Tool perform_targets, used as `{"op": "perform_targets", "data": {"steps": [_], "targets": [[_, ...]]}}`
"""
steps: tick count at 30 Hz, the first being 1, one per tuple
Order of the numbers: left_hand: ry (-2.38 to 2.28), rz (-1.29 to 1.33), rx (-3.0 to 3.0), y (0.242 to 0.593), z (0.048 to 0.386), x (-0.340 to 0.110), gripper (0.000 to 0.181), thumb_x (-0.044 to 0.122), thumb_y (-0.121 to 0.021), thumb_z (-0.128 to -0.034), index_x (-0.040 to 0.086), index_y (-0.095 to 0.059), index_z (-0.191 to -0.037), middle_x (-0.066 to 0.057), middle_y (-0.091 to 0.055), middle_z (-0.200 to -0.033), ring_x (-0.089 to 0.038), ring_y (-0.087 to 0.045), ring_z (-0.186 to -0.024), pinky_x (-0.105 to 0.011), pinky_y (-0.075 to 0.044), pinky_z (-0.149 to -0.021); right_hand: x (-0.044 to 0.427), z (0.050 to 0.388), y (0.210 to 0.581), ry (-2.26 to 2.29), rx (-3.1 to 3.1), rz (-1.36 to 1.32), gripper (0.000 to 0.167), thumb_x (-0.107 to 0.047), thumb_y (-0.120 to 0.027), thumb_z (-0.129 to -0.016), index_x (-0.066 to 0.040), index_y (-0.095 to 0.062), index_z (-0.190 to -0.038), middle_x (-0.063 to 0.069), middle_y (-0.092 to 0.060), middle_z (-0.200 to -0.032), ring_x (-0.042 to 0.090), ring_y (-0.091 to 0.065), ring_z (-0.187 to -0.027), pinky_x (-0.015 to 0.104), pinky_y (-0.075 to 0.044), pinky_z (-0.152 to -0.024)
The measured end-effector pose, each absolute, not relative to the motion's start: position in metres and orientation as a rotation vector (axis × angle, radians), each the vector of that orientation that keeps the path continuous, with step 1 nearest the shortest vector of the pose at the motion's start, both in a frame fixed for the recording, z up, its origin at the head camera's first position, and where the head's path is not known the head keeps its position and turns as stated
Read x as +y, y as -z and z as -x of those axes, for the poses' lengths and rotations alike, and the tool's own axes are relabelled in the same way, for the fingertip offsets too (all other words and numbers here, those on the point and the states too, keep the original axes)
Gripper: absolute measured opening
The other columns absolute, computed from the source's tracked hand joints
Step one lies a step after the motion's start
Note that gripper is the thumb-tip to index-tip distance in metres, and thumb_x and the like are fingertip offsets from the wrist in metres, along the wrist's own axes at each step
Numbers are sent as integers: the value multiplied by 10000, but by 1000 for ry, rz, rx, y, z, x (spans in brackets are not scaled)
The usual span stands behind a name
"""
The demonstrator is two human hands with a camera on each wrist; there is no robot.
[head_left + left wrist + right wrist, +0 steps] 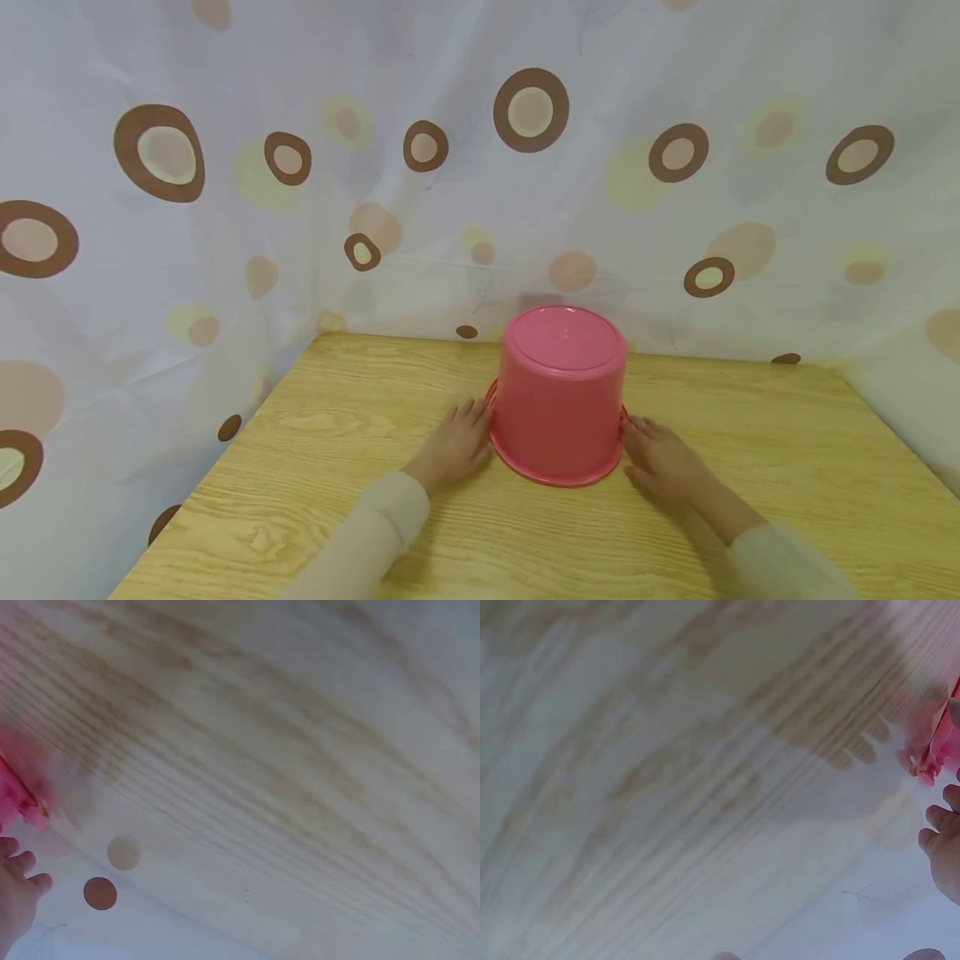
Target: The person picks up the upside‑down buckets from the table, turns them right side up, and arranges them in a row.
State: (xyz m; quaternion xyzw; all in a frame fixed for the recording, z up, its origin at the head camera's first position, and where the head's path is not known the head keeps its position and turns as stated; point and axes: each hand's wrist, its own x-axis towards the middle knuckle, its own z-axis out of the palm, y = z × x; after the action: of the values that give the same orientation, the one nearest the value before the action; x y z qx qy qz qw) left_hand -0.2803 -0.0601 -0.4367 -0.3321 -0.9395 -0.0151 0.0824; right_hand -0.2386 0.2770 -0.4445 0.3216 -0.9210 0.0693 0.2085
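Note:
A pink bucket (561, 408) stands upside down on the wooden table, its base facing up and its rim on the tabletop. My left hand (457, 446) is at the bucket's left side, fingertips by the rim and the red handle. On the other side, my right hand (666, 462) has its fingertips at the rim's right edge. Both hands have relaxed, slightly bent fingers. The left wrist view catches part of the left hand (16, 896) near the pink rim (15, 791); the right wrist view has the right hand (945, 844) beside the rim (934, 754). Anything under the bucket is hidden.
The wooden table (300, 450) extends on both sides of the bucket. A white curtain (450, 208) with brown, pink and yellow circles hangs behind the table and along its left and right sides.

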Motion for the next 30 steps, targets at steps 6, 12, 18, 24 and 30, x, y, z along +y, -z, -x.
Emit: {"op": "perform_targets", "data": {"steps": [6,12,18,24,30], "targets": [[26,935,-2822,436,287,-55,555,337,-435,-937,20,-397,-1391,-172,-395,-1442,-366,-346,-1343,-492,-287,-1099,275,241,444,-230,-2636,-824,560,-175,-659,-786,151,-510,-1217,308,-543,-1239,483,-505,-1145,557,-388,-959],[99,896,-2921,435,286,-54,582,380,-412,-945,24,-380,-1404,-173,-344,-1476,-360,-317,-1364,-497,-261,-1112,270,238,444,-263,-2811,-684,579,-220,-594,-843,145,-455,-1271,339,-466,-1304,535,-418,-1201,603,-360,-969],[87,874,-2967,437,287,-53,567,376,-401,-953,49,-369,-1416,-147,-335,-1488,-338,-322,-1367,-500,-257,-1112,268,234,442,-278,-2869,-635,582,-234,-571,-867,126,-434,-1303,323,-430,-1349,521,-385,-1242,612,-336,-990],[25,869,-3010,437,288,-50,525,338,-362,-979,68,-352,-1429,-114,-325,-1499,-312,-318,-1375,-495,-251,-1117,270,232,441,-283,-2894,-621,575,-247,-556,-883,114,-432,-1312,303,-415,-1374,505,-363,-1270,615,-319,-1003],[-2,842,-3043,434,288,-49,492,228,-384,-968,80,-343,-1435,-86,-314,-1509,-290,-316,-1380,-488,-250,-1121,271,235,445,-253,-2858,-662,548,-234,-547,-896,105,-438,-1313,277,-406,-1395,493,-368,-1273,611,-322,-1005]]}}
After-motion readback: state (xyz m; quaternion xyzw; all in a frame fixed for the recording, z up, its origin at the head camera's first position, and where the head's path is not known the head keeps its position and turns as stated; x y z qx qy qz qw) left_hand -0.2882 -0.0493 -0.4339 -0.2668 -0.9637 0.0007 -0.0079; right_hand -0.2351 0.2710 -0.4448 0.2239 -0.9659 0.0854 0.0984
